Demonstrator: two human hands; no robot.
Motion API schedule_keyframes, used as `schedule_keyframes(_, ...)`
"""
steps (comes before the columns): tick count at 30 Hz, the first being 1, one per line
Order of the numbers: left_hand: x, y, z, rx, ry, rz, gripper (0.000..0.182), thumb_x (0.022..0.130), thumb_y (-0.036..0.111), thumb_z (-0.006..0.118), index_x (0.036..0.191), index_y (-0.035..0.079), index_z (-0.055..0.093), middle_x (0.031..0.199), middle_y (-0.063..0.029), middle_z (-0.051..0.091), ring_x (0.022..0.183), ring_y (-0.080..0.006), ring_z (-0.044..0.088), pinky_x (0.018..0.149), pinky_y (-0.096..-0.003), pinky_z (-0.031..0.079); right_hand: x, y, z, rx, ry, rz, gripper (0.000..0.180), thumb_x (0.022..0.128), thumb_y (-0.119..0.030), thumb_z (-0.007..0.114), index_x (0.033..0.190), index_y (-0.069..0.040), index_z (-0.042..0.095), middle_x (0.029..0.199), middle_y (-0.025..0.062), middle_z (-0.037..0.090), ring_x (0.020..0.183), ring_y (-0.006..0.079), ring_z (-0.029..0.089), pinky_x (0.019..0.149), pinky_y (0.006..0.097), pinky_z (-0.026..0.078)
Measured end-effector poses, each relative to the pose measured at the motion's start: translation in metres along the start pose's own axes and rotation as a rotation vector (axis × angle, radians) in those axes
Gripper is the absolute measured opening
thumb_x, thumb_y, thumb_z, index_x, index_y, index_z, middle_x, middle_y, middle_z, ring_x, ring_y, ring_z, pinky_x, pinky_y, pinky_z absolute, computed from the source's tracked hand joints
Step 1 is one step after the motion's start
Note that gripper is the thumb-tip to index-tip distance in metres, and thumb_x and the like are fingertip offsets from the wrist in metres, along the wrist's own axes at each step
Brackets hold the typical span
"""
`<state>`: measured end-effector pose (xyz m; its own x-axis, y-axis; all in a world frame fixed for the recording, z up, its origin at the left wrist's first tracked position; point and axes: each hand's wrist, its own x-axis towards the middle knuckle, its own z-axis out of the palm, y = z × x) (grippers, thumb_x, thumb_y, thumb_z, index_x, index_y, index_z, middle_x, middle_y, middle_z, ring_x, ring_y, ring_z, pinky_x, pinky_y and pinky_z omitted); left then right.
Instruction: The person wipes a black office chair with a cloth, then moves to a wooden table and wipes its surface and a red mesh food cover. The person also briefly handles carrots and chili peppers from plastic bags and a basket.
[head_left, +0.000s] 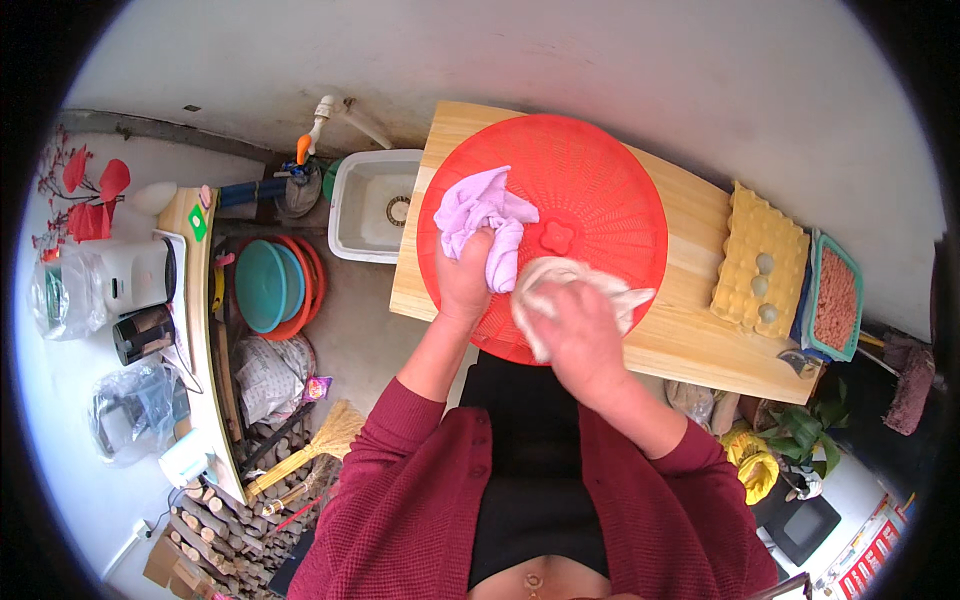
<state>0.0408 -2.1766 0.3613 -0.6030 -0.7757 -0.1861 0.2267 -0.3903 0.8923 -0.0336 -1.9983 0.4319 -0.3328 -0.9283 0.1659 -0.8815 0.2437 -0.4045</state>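
Observation:
A crumpled lilac cloth (484, 214) is bunched in my left hand (463, 277), with the thumb lying on top of it. My right hand (581, 334), blurred by motion, has its fingers on a white cloth (544, 281). The far end of that white cloth spreads out to the right of the hand. Both cloths are over a large round red plastic basket (592, 180) with slotted sides and a small flower-shaped centre. The basket sits on a light wooden table (682, 217) and reaches past its near edge, close to my body.
An egg tray (739, 262) with several eggs and a green basket (855, 341) of pinkish pellets occupy the table's right end. Left are a white sink (341, 206), an orange-handled tap (304, 150), stacked basins (259, 289), a straw broom (326, 439) and cut logs (217, 540).

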Motion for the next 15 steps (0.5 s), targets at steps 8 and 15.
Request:
schedule_keyframes(8, -0.011, 0.02, 0.015, 0.154, -0.218, 0.121, 0.04, 0.088, -0.001, 0.058, 0.128, -0.001, 0.058, 0.12, -0.0113, 0.068, 0.112, -0.0179, 0.065, 0.095, -0.0343, 0.054, -0.007, 0.112, -0.028, -0.151, 0.161, 0.243, 0.047, 0.068, -0.009, 0.08, 0.114, -0.016, 0.075, 0.129, 0.009, 0.064, 0.12, 0.0332, 0.058, 0.102, 0.0459, 0.048)
schedule_keyframes(15, -0.023, 0.033, 0.05, 1.121, -0.516, 0.521, 0.063, 0.07, 0.008, 0.079, 0.13, 0.005, 0.061, 0.135, -0.0139, 0.061, 0.117, -0.0342, 0.065, 0.099, -0.0423, 0.054, 0.054, 0.106, -0.025, 0.195, 0.354, 0.195, 0.055, 0.069, -0.007, 0.08, 0.123, -0.017, 0.074, 0.139, 0.0073, 0.062, 0.127, 0.0361, 0.054, 0.11, 0.0452, 0.043)
